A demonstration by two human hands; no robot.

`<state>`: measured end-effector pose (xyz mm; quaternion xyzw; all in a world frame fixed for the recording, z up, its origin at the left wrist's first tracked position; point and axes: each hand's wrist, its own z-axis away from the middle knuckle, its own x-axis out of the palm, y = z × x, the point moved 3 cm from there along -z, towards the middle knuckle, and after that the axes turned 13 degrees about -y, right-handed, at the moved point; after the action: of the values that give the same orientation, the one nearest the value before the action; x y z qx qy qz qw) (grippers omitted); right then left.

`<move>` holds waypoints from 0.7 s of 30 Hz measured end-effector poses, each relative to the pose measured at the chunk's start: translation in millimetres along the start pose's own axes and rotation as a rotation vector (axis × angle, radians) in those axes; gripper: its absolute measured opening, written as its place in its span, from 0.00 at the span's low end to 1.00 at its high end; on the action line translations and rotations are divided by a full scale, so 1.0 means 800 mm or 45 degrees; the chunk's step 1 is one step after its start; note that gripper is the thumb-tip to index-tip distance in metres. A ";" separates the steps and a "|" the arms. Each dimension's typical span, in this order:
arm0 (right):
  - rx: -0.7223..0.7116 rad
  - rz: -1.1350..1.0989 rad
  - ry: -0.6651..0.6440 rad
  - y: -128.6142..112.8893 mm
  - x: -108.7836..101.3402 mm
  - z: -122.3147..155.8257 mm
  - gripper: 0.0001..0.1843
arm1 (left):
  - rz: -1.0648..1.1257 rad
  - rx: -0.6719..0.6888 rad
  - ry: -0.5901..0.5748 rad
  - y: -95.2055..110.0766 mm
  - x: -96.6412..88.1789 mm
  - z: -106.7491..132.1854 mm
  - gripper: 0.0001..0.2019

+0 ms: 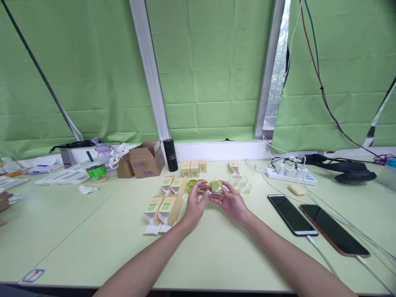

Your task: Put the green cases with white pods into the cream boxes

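Observation:
Between my two hands, over the middle of the table, is a small green-and-clear container (216, 187). My left hand (196, 201) pinches its left side, and my right hand (232, 202) has its fingers closed around the right side. Green plastic pieces (191, 185) lie just behind my left fingers, partly hidden by them. Beyond my right hand sits a clear plastic tray (245, 185) with rounded cups and bits of yellow. Open cardboard boxes (166, 206) with green windows lie to the left, their flaps folded out.
Several small closed boxes (194, 168) stand at the back, beside a black bottle (170, 155) and a brown carton (147, 160). Another small box (234, 168) lies farther right. Two phones (292, 214) with cables and a power strip (291, 176) occupy the right. A co-worker's hand (4, 202) shows far left.

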<state>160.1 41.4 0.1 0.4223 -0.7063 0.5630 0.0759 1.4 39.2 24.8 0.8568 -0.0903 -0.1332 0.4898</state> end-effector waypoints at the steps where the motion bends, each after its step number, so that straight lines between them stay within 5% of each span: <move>1: 0.005 -0.012 0.008 0.001 -0.002 0.000 0.22 | 0.001 0.002 -0.010 0.001 0.000 0.000 0.19; 12: 0.025 -0.039 0.037 -0.001 -0.003 0.000 0.19 | -0.025 -0.007 -0.034 -0.003 0.000 0.000 0.17; 21: -0.031 0.001 0.109 -0.004 0.002 0.002 0.27 | -0.004 -0.078 -0.019 -0.007 0.000 -0.001 0.21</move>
<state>161.8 39.7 2.6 0.3968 -0.7093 0.5720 0.1109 1.9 42.4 20.4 0.8405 -0.0883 -0.1431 0.5150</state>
